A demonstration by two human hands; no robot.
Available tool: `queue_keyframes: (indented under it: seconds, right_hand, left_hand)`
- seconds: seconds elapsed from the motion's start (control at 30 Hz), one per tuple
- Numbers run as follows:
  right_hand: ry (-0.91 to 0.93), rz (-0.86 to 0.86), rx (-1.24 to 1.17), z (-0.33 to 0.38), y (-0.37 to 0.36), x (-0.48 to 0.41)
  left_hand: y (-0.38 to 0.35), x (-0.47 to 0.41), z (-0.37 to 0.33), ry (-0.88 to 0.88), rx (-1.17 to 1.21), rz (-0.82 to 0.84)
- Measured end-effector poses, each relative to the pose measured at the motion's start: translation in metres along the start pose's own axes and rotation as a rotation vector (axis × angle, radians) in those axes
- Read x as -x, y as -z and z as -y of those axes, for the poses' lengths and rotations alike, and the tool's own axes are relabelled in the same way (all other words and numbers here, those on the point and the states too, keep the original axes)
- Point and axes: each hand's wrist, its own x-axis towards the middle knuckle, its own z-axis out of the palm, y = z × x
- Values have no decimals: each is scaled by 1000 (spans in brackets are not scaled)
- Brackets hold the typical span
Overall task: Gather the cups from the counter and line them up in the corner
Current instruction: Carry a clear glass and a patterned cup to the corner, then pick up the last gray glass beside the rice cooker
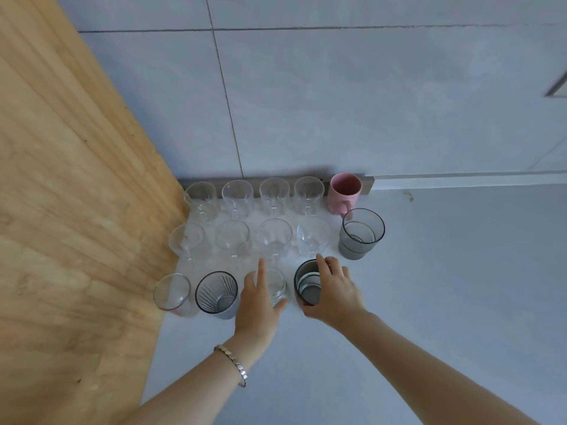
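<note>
Head view: cups in rows on table (429, 302) corner.
Left hand (257, 305): curled around clear glass (277, 286).
Right hand (333, 291): wrapped around dark-rimmed glass (306, 285).
Handling: rigid, slick, breakable; hold the sidewalls.

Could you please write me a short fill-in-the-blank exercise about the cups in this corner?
1. The only mug that is not glass, at the back row's right end, is ____ in colour.
2. The right hand grips a dark-rimmed ____ glass tumbler.
3. The left wrist wears a silver ____.

Missing words: pink; grey; bracelet
</note>
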Motion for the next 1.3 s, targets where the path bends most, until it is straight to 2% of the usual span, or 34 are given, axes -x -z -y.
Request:
queue_keyframes:
  seconds: [0.17,0.3,0.37,0.43,0.5,0.57,0.67,0.83,0.9,1.03,1.3]
  right_hand:
    - [-54,-45,-103,-4,-8,10]
    - [-94,116,-103,-30,8,26]
    - [-130,166,-53,-53,27,37]
    - [-174,197,-33,-79,47,52]
    - [-234,222,-52,-109,66,71]
    - [-301,242,-79,-143,83,94]
    - [-393,237,-101,-201,107,142]
    - [-518,163,-116,-314,143,249]
    - [-580,156,-111,-363,158,301]
    - [-720,154,-91,-456,186,411]
    - [-1156,54,-233,-598,211,601]
  left_hand:
    - [5,-2,3,-22,-27,44]
    - [16,9,-13,-14,-133,48]
    - [19,18,-33,-132,-255,-56]
    - [19,28,-62,-318,-215,-129]
    - [11,38,-99,-480,-142,-35]
    - [-10,50,-138,-561,-189,158]
    - [-66,66,-200,-578,-374,446]
    - [-183,120,-304,-616,-578,722]
    - [-230,151,-347,-626,-605,796]
    - [-316,222,-433,-760,-654,871]
    - [-461,361,-569,-1039,-770,987]
